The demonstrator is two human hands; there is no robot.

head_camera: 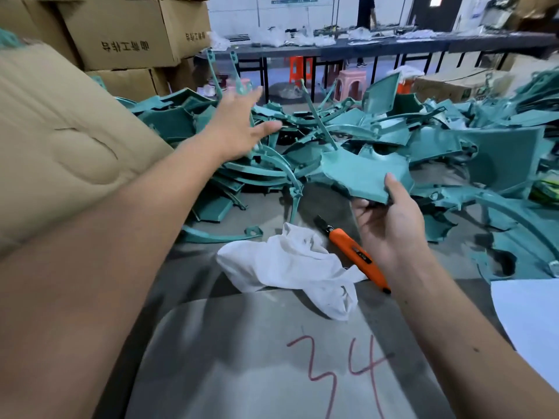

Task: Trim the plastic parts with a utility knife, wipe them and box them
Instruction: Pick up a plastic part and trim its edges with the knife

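My right hand (390, 219) grips a flat teal plastic part (363, 173) by its near edge, thumb on top, lifted just above the table. My left hand (239, 128) reaches out over the pile of teal plastic parts (302, 140) with its fingers spread, holding nothing. An orange utility knife (354, 252) lies on the grey table (266, 358), blade pointing away, just left of my right wrist. A crumpled white cloth (290, 264) lies beside the knife, partly under its handle.
A tan cardboard flap (60, 140) rises at my left. Stacked cartons (127, 34) stand behind it. A white sheet (529, 316) lies at the right edge. Red "34" is written on the table. Far tables, stools and a standing person are at the back.
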